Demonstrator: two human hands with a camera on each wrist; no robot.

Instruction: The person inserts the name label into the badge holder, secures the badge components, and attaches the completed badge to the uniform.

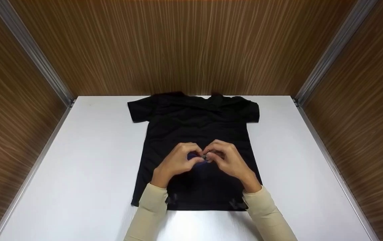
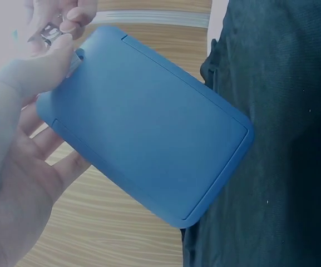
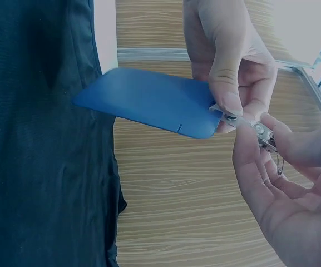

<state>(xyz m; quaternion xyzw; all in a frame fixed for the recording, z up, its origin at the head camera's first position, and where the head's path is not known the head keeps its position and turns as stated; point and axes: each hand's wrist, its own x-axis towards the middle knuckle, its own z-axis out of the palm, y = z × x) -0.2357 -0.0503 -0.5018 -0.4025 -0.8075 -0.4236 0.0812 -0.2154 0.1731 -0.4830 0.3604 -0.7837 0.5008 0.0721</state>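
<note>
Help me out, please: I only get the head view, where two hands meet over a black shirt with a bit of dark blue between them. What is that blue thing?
Observer: The left wrist view shows a flat blue case with rounded corners; the left hand holds it at one end.
Visitor: And the tiny something at the fingertips?
Observer: In the right wrist view it is a shiny metal clip, pinched by the right hand.
Visitor: Are those two bits separate, or joined?
Observer: They look joined: a clear strap shows at the case's end, leading toward the clip, though fingers hide part of it.
</note>
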